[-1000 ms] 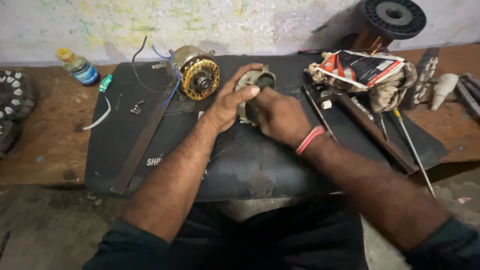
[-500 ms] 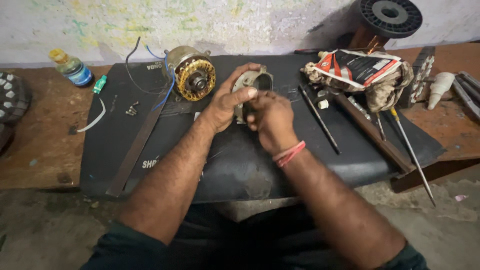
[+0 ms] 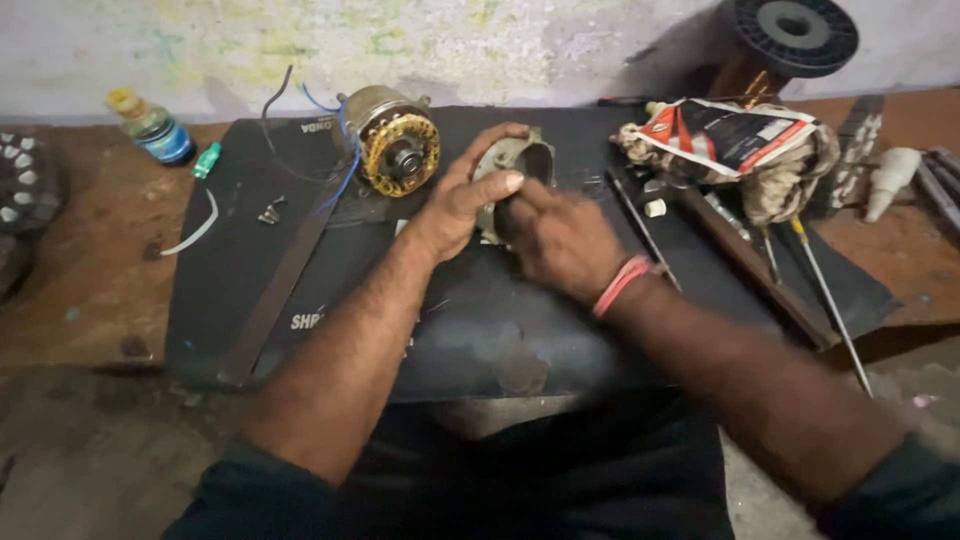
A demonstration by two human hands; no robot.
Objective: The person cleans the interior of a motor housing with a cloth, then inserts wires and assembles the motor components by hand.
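My left hand wraps around the left side of a grey round metal motor housing that stands on a black mat. My right hand, with a pink band at the wrist, presses against the housing's near side and covers most of it. Just to the left lies a motor stator with yellow copper windings and blue and black wires.
A bundle of rags and printed packaging lies at the right, with screwdrivers and rods beside it. A black wire spool stands at the back right. A small bottle and a flat metal strip are at the left.
The view has shifted slightly. My right hand has turned a little on the housing, and both hands stay on it.
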